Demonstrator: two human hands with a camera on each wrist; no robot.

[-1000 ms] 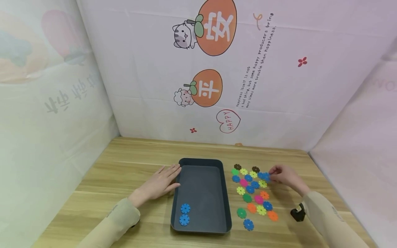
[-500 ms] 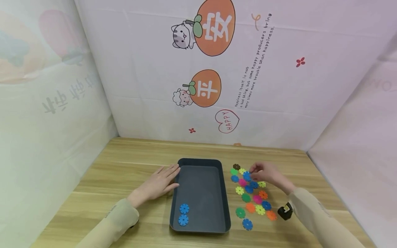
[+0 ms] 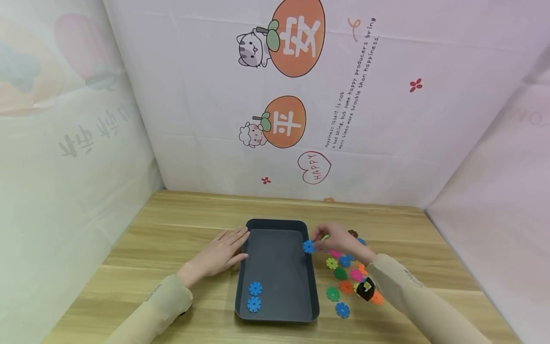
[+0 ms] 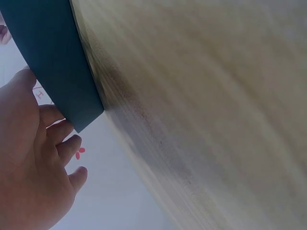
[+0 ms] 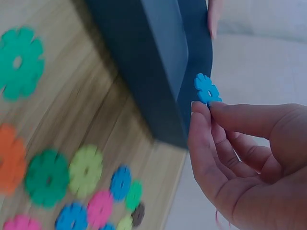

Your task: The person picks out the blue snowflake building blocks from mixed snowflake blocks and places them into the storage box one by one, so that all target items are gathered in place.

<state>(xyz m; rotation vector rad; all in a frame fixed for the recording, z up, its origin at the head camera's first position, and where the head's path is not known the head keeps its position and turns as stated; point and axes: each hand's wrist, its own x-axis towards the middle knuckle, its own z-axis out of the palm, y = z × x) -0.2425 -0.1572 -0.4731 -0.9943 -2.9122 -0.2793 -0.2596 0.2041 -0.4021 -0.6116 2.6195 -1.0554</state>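
Low in the frame and right of the middle, the right hand (image 3: 339,240) pinches a blue disc (image 3: 308,246) between thumb and fingers by the right edge of the dark tray (image 3: 281,272), while the left hand (image 3: 219,254), loosely stretched out, touches its left side.

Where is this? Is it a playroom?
Maybe a little play or craft corner, though I can't be sure. There's a wooden table, white wall coverings printed with cartoons, and colourful notched discs beside a dark tray.
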